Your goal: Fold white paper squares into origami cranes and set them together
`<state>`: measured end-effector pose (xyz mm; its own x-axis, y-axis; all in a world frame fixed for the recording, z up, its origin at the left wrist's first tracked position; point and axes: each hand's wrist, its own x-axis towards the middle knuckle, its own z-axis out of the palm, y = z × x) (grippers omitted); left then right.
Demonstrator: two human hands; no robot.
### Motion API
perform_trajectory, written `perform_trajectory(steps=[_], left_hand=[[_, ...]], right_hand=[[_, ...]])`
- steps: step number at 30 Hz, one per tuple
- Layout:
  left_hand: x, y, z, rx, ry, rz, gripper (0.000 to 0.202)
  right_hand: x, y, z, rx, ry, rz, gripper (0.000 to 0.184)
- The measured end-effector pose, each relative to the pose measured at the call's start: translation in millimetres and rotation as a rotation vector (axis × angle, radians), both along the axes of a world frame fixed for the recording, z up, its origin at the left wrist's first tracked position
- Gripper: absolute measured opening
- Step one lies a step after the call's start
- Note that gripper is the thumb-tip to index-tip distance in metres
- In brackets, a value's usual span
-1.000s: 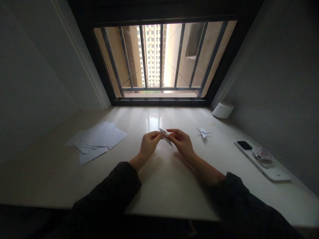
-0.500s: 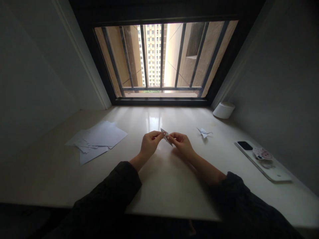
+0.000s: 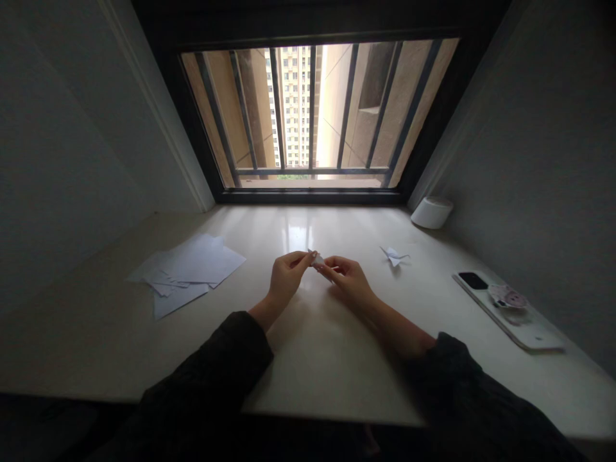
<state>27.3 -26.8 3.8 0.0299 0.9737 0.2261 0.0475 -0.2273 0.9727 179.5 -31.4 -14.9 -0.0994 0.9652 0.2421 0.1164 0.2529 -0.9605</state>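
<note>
And it's both hands on the paper: the left hand (image 3: 287, 276) pinches one end of the small folded paper (image 3: 317, 259), the right hand (image 3: 350, 280) grips the other; the piece sits between the fingertips; well left of the left hand, loose sheets (image 3: 205, 260); right of the right hand, a paper bird (image 3: 394, 258); farther right, a phone (image 3: 507, 314).

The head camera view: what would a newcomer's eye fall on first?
Probably the bright barred window at the top, the lightest patch in a dim scene. Below it, near the middle, the left hand and right hand pinch a small folded paper above the pale surface. To the right of the hands sits a bird-like paper figure, and to their left lie loose white sheets.
</note>
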Motion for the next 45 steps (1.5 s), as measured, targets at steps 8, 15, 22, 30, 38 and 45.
perform_trajectory(steps=[8, 15, 22, 30, 38, 45], left_hand=[[2, -4, 0.9, 0.020, -0.012, -0.030, 0.028], [-1, 4, -6.4, -0.032, -0.015, 0.008, 0.032], [-2, 3, -3.9, -0.297, -0.023, -0.085, 0.047], [-1, 4, -2.1, -0.286, -0.068, -0.068, 0.043], [-10, 10, -2.3, -0.182, 0.084, -0.052, 0.039], [-6, 5, -2.6, -0.190, 0.144, -0.121, 0.043]], right_hand=[[3, 2, 1.2, 0.004, 0.003, 0.021, 0.028], [0, 4, -7.8, 0.010, 0.021, -0.081, 0.033], [8, -1, 0.7, 0.450, -0.301, -0.256, 0.016], [15, 1, 2.5, 0.794, -0.679, -0.129, 0.026], [18, 10, -4.7, 0.719, -0.564, 0.030, 0.038], [17, 8, -2.7, 0.665, -0.401, -0.033, 0.014]])
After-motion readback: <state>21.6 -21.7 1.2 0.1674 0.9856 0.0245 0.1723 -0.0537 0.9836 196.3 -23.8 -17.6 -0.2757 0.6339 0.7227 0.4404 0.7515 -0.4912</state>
